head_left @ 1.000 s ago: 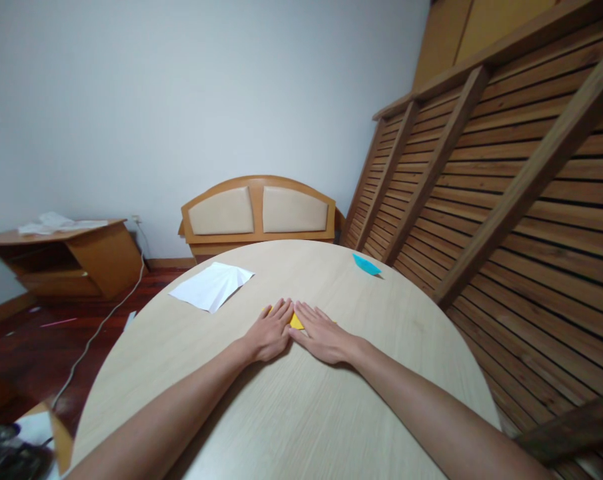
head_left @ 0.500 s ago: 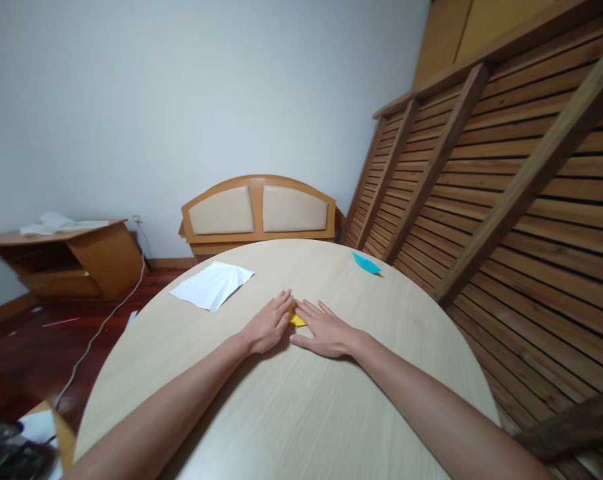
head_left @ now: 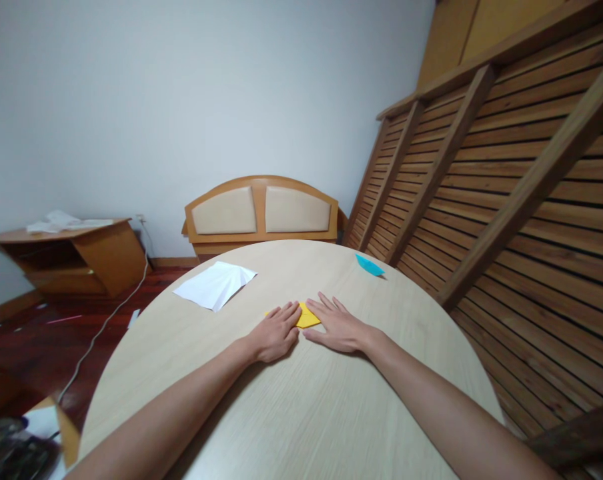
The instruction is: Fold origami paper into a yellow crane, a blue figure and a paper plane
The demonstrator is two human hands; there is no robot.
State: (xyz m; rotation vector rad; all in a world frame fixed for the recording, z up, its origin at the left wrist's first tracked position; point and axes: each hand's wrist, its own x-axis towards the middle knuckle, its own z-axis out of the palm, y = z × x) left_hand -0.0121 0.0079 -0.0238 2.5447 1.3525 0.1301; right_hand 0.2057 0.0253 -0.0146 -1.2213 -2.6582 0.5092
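Head view shows folded yellow paper (head_left: 309, 317) on the bench (head_left: 301, 407), its length running side to side, partly beneath the nearer left-hand grip (head_left: 275, 333), its right end at the right-hand grip (head_left: 342, 327), both flat, unclenched, grasping nothing.

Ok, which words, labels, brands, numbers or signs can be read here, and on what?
None can be read. The yellow paper, white sheet and blue folded paper show no legible text; the papers on the cabinet are too small and blurred to tell.
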